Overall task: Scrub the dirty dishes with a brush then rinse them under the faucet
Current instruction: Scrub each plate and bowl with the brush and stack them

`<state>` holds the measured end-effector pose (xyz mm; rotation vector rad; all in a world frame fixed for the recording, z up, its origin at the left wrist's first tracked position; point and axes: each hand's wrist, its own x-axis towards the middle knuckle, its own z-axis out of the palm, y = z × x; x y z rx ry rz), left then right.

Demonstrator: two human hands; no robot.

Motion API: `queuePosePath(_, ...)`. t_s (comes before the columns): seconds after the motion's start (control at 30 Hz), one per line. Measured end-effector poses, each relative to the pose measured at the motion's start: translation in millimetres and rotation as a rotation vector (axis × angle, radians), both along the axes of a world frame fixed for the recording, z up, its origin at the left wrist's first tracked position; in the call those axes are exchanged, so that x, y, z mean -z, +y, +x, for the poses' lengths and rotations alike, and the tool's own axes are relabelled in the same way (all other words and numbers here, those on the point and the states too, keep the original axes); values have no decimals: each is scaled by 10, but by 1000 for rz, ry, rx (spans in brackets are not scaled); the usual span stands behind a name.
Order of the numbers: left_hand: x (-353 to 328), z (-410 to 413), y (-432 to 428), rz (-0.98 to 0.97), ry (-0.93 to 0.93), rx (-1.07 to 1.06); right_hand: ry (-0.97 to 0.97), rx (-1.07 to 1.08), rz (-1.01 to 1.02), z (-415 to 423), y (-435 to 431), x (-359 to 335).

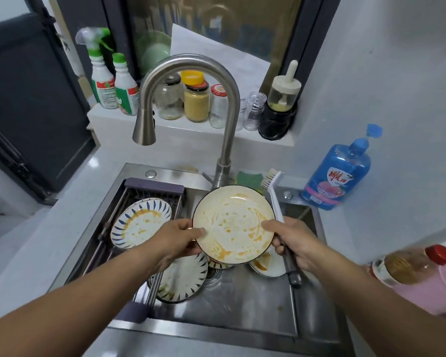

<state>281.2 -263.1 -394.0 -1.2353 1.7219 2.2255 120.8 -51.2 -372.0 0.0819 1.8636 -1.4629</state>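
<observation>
The sink (242,300) is bare steel in its near half and crowded farther back. A rack (155,182) fills its left side and carries a striped plate (141,222). A lower plate (183,279) leans off the rack's near end toward the drain. The faucet (188,63) arches over the far edge, its spout up and to the left of the dirty plate (232,225), with open air between them. A soap bottle (337,173) stands on the counter to the right, well apart from the hands.

The dirty plate, streaked with orange, is held over the middle of the sink, its face tilted toward the camera. It covers most of a dish (268,266) below it and the near edge of a sponge (247,177) behind it.

The left hand (175,240) pinches the plate's left rim, thumb flat on the face; its fingers are hidden underneath. The right hand (291,243) has its fingers curled around the brush (276,199) and its thumb on the plate's right rim. The bristles point far, and the grey handle end pokes out near.
</observation>
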Motion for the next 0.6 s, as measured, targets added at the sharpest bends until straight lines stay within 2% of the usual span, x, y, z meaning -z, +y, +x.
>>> queuePosePath(0.33, 827, 59, 90, -119, -197, -35, -254, 89, 31, 167, -93, 949)
queuePosePath(0.47, 1138, 106, 169, -81, -260, -143, -344, 83, 21, 209, -142, 1204)
queuePosePath(0.6, 1448, 130, 173, -129, -362, -194, -388, 62, 29, 245, -224, 1427)
